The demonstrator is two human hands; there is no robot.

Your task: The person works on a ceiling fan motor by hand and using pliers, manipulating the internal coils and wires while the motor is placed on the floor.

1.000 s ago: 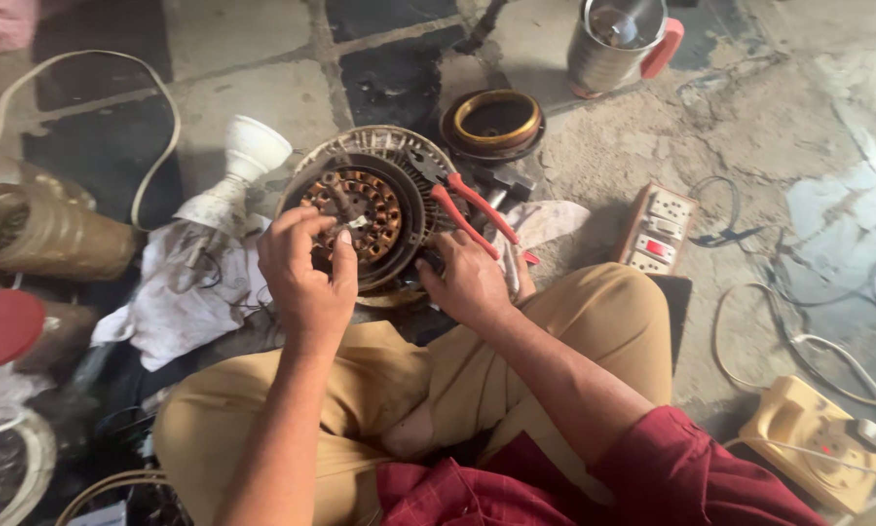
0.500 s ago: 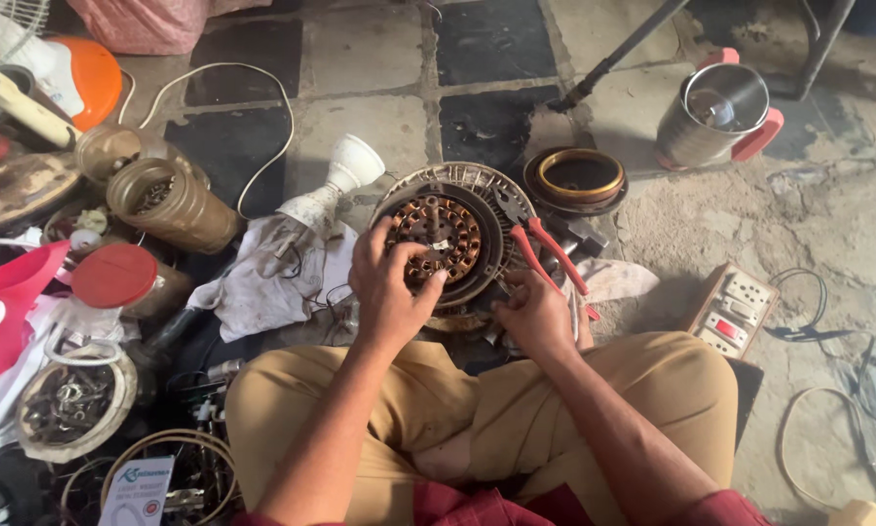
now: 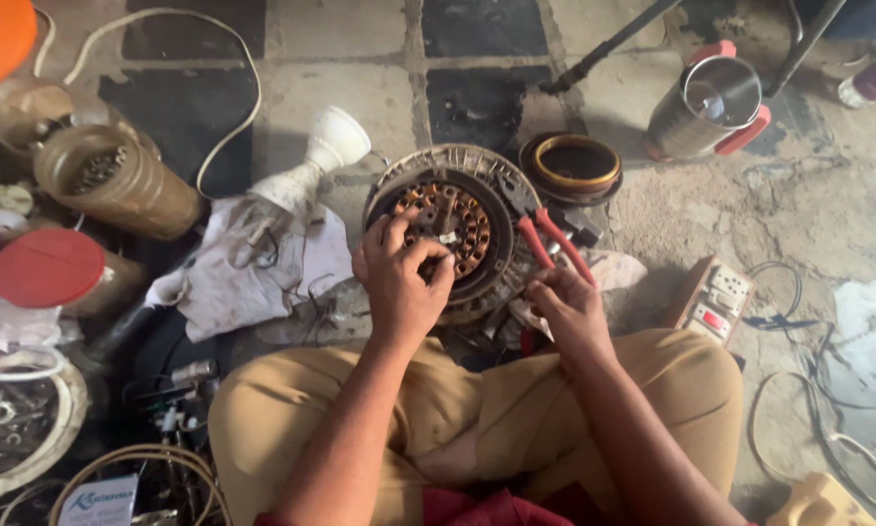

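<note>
A round fan motor (image 3: 454, 226) with copper windings lies on the floor in front of my crossed legs. My left hand (image 3: 400, 280) rests on its lower left part, fingers curled and pinching at the windings near the centre. My right hand (image 3: 566, 304) sits at the motor's lower right rim, fingers bent around something small that I cannot make out. Red-handled pliers (image 3: 545, 234) lie across the motor's right side, just above my right hand.
A dirty white cloth (image 3: 253, 265) and a white lamp holder (image 3: 319, 156) lie to the left. A brown jar (image 3: 116, 180) and red lid (image 3: 46, 266) stand further left. A dark ring (image 3: 574, 166), a steel jug (image 3: 706, 107) and a socket board (image 3: 715, 297) are on the right, among cables.
The view has shifted, so everything sits further right and lower. My left hand stays on the windings; my right hand has slid slightly down the motor's right rim.
</note>
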